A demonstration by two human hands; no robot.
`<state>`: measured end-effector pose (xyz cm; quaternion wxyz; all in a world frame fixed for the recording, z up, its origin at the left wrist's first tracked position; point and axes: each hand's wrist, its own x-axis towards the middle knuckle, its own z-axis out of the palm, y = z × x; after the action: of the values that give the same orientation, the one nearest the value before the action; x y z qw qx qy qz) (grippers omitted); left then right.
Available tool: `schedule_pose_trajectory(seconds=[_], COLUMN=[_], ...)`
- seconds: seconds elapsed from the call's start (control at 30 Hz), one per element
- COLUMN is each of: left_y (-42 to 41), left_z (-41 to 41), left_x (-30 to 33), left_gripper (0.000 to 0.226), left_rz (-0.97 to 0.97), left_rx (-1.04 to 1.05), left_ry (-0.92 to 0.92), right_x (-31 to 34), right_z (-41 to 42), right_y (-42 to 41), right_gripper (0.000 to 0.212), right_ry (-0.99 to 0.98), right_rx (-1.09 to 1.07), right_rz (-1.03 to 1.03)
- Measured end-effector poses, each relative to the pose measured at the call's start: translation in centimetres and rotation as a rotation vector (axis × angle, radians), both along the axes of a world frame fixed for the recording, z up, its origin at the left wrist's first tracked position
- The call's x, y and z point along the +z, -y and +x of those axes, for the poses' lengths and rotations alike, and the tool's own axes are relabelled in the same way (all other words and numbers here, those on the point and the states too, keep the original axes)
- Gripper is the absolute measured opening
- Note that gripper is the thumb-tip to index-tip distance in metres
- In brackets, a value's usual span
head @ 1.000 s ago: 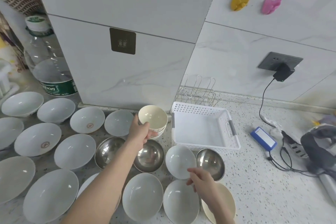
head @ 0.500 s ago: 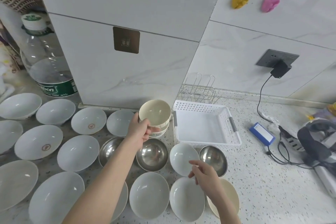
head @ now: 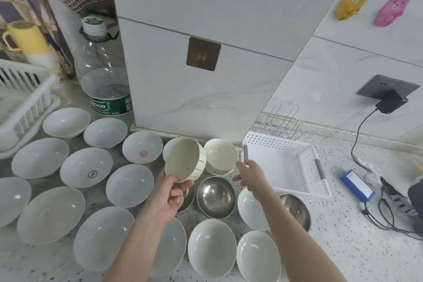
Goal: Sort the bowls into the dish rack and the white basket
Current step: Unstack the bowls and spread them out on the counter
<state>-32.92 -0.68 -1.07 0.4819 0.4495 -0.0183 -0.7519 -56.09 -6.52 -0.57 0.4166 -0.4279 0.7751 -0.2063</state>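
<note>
Pinched at its lower rim by the left hand (head: 170, 199), thumb on the inside and fingers behind, a cream ceramic bowl with thin blue stripes (head: 185, 160) is up off the counter and tipped so its mouth faces the camera. Right hand (head: 250, 175) carries nothing, fingers loosely extended, reaching toward the cream stacked bowl (head: 220, 155) just right of the lifted one, near it; can't tell if it's touching.

Rest of scene, big to small:
- speckled white stone countertop (head: 343, 247), most of it covered in bowls
- white slatted plastic dish rack (head: 25, 96) at far left edge, only partly in view
- white perforated plastic basket with grey handles (head: 295, 144) on the right, nothing visible inside
- wide shallow pale-white porcelain bowls (head: 51, 213) spread across left and front
- round stainless steel bowls (head: 216, 197) in the middle, directly under both hands

Step in hand, my read: first pick of the sort. Nothing visibly placed in the basket yet; rack contents can't be checked from here.

Next move calls for choosing a destination for the striped bowl. Basket is the near option on the right, rack is well apart on the left. Which type goes where isn't evident. Carry needs to clear the steel bowls below. Rim pinch on a tilted bowl looks marginal, so I'd level it or add right-hand support first.
</note>
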Motion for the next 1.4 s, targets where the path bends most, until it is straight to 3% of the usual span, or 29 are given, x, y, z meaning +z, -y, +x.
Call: schedule_pose_trajectory(seconds=[0.33,0.67,0.8,1.0,1.23,1.4], left_y=[-1.3,-2.9,-3.6,-3.8,-4.6,-6.8], left_z=[2.5,1.4,0.0,-3.9,-12.1,-17.9], left_x=[0.1,-0.6,-0.8,0.1,1.1,0.6], left_gripper=[0.028,0.029,0.042,0.051,0.055,0.055], left_rz=[0.027,0.026,-0.046,-0.129,-0.149,-0.128], left_rx=[0.037,0.02,-0.066,-0.187,-0.237,-0.218], left_ry=[0.05,0.089,0.145,0.215,0.252,0.253], right_x=[-2.0,0.0,1.3,1.7,1.2,-0.8], right_z=[3.3,1.4,-0.5,-6.6,-16.5,-22.3], right_y=[2.2,0.8,-1.7,-6.9,-12.7,-15.9], right_gripper=[0.049,0.037,0.028,0.035,0.034,0.044], right_ry=[0.083,0.45,0.663,0.868,0.636,0.53], right_rx=[-0.089,-0.24,-0.309,-0.475,-0.641,-0.766], right_rz=[-0.018,-0.022,-0.079,-0.174,-0.415,-0.369])
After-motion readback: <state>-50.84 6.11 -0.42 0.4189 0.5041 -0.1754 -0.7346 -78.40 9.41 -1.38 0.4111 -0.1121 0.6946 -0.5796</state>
